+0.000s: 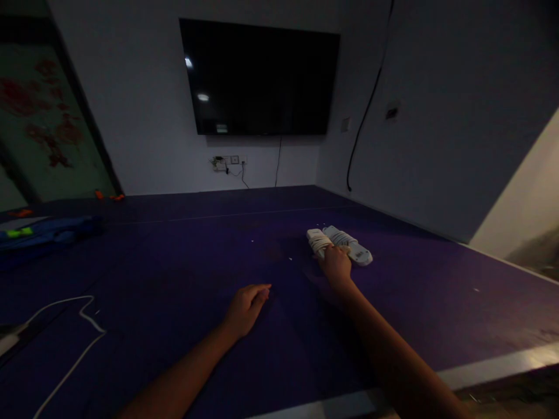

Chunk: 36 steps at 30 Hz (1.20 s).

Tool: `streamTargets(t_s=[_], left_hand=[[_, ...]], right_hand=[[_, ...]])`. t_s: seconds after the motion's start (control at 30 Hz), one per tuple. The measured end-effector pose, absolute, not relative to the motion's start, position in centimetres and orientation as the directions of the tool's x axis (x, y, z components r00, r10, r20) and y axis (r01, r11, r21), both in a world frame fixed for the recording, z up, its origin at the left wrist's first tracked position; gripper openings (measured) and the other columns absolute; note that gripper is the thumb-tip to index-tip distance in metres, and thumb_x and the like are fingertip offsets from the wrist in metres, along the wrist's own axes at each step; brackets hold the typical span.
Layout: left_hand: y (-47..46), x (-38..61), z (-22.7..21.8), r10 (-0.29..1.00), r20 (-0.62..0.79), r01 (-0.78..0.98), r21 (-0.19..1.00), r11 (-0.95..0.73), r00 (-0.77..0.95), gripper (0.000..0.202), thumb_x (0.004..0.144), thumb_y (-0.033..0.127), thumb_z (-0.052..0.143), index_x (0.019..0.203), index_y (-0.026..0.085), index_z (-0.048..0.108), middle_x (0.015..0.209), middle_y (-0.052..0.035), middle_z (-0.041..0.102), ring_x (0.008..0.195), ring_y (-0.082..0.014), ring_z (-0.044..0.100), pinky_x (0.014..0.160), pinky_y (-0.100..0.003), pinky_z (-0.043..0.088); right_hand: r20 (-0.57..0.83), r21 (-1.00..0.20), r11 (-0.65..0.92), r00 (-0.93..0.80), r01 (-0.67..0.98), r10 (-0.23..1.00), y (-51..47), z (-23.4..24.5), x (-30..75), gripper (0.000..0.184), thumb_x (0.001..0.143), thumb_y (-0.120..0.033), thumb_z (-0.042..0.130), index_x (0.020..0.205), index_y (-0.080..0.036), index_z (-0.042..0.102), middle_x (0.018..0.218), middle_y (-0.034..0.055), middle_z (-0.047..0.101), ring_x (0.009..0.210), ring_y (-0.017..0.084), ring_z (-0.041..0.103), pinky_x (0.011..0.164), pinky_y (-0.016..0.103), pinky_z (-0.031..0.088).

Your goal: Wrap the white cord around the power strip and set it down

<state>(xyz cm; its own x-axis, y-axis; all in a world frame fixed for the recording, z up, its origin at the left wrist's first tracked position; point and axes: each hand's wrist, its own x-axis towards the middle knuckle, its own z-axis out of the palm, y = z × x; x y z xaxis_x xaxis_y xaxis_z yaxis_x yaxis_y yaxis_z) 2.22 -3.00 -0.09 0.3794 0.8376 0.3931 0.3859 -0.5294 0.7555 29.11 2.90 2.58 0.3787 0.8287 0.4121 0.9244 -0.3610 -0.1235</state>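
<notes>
Two white power strips lie side by side on the purple surface, each with its white cord wound around its middle. My right hand (336,265) is closed on the near end of the left power strip (318,238); its fingertips are partly hidden. Touching or very close beside it is the right power strip (360,254), which shows a printed label on its near end. My left hand (248,307) rests low over the surface, thumb and fingers drawn together, with nothing visible in it.
The purple surface (183,262) has a pale front edge and small white scraps on it. A white cable (65,299) runs along the left, near folded blue cloth (56,231). Beyond are a wall-mounted television (262,78), sockets (234,159) and a hanging black cable (369,107).
</notes>
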Motion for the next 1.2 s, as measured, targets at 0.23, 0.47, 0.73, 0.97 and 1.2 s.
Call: streamTargets(t_s=[0.23,0.47,0.73,0.97,1.2], left_hand=[[-3.1,2.2,0.2,0.827,0.399,0.404,0.733,-0.548,0.398,0.045,0.087,0.048,0.037,0.107,0.019,0.065,0.088,-0.0082,0.07,0.09,-0.0208,0.063,0.084,-0.035,0.047],[-3.1,2.2,0.3,0.825,0.391,0.415,0.726,-0.549,0.408,0.046,0.088,0.048,0.037,0.107,0.017,0.065,0.09,-0.0087,0.07,0.09,-0.0208,0.063,0.085,-0.035,0.047],[-3.1,2.3,0.2,0.818,0.404,0.431,0.705,-0.563,0.409,0.045,0.088,0.048,0.037,0.107,0.019,0.065,0.091,-0.0082,0.07,0.092,-0.0203,0.063,0.085,-0.035,0.047],[-3.2,2.3,0.4,0.816,0.403,0.427,0.706,-0.565,0.414,0.046,0.088,0.047,0.036,0.107,0.017,0.065,0.09,-0.0095,0.07,0.09,-0.0207,0.063,0.084,-0.036,0.047],[-3.0,2.2,0.2,0.818,0.399,0.415,0.718,-0.56,0.414,0.043,0.088,0.046,0.039,0.108,0.018,0.065,0.09,-0.0089,0.07,0.09,-0.0207,0.063,0.085,-0.035,0.047]], right_hand=[[0.375,-0.116,-0.355,0.372,0.928,0.849,2.9,3.1,30.2,0.025,0.076,-0.025,0.057,0.091,-0.006,0.065,0.087,0.0194,0.066,0.081,0.028,0.063,0.07,0.032,0.045],[0.352,-0.165,-0.374,0.409,0.912,0.842,3.0,3.4,30.9,0.033,0.074,-0.031,0.057,0.093,-0.006,0.067,0.088,0.0212,0.065,0.083,0.032,0.063,0.07,0.036,0.045],[0.387,-0.192,-0.353,0.401,0.916,0.83,2.6,2.7,29.7,0.035,0.072,-0.031,0.067,0.099,-0.009,0.062,0.095,0.0164,0.065,0.091,0.026,0.061,0.072,0.03,0.044],[0.43,-0.118,-0.297,0.318,0.948,0.845,2.5,2.9,29.0,0.027,0.074,-0.028,0.067,0.094,-0.01,0.064,0.102,0.0175,0.062,0.098,0.028,0.056,0.074,0.031,0.043],[0.448,-0.08,-0.267,0.274,0.96,0.851,2.5,2.8,28.6,0.026,0.078,-0.031,0.062,0.09,-0.008,0.065,0.102,0.0187,0.062,0.096,0.029,0.056,0.077,0.034,0.04]])
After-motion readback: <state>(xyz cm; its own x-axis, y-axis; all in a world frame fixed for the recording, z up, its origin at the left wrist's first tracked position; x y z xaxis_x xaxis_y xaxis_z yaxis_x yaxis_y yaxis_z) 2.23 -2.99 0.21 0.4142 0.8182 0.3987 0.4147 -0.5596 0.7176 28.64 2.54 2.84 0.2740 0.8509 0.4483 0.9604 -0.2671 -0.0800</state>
